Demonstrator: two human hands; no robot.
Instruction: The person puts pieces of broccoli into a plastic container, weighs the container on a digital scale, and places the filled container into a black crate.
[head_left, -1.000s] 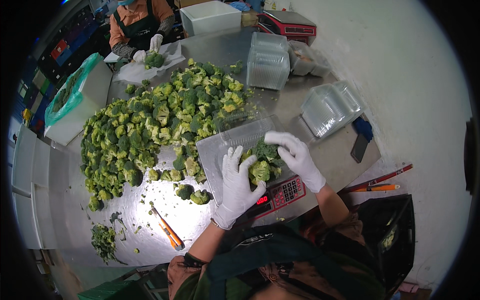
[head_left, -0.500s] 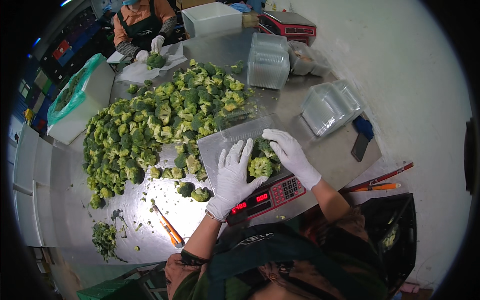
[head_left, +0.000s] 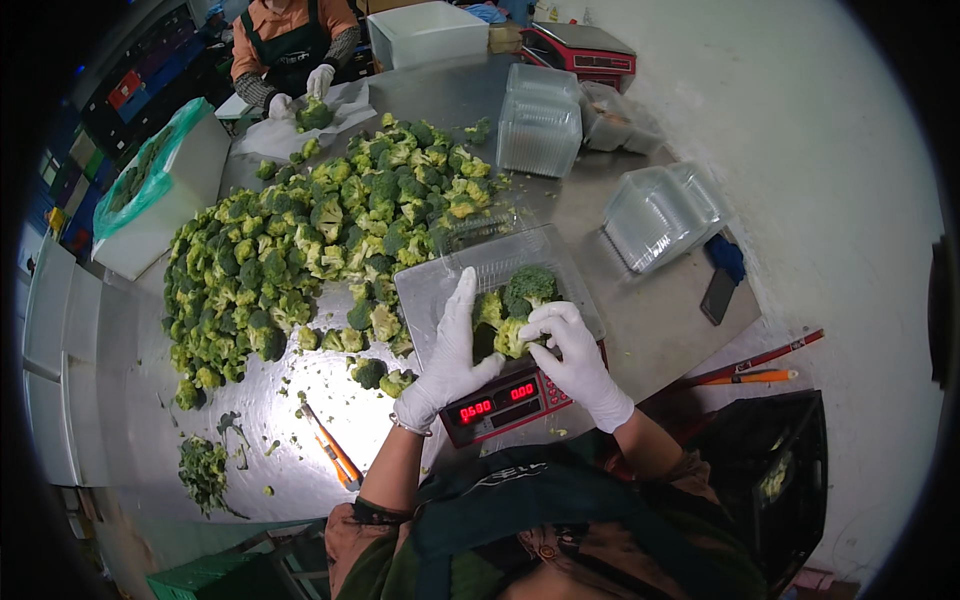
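Note:
Florets of broccoli [head_left: 528,290] lie in a clear plastic tray on the metal pan [head_left: 578,280] of a red digital scale [head_left: 498,408]. My left hand [head_left: 448,352], in a white glove, rests along the left side of the tray, fingers stretched out and thumb apart. Gloved in white too, my right hand [head_left: 572,358] has its fingers bent around a yellow-green floret [head_left: 508,338] at the tray's near right. The right fingertips partly cover that floret. Behind the broccoli, the tray's clear lid [head_left: 480,240] stands hinged back.
A large heap of broccoli florets [head_left: 290,250] covers the table's left half. An orange utility knife [head_left: 335,450] lies near the front edge. Stacked clear trays [head_left: 655,220] and a phone [head_left: 717,295] are at right. Across the table, a co-worker's gloved hands [head_left: 300,98] handle broccoli.
My right hand has come nearer and its fingers have curled onto a floret, uncovering the darker broccoli behind. My left hand has turned more upright beside the tray. The scale's lit reading has changed.

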